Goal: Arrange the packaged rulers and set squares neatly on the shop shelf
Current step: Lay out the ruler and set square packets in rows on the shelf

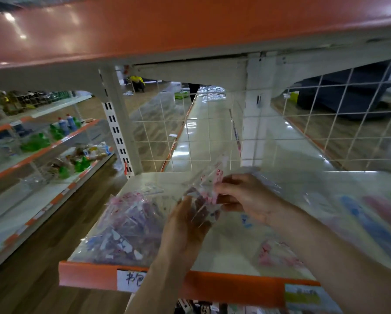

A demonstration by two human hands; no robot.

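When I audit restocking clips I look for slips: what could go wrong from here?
The slick clear packet, held in the air between the left hand and right hand, could slip free. The loose pile reaches the shelf's front edge; a nudge from the left forearm might push packets off.

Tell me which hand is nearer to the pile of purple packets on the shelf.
Left. The left hand sits just right of the pile of purple packets; the right hand is farther right, across the clear packet both hold.
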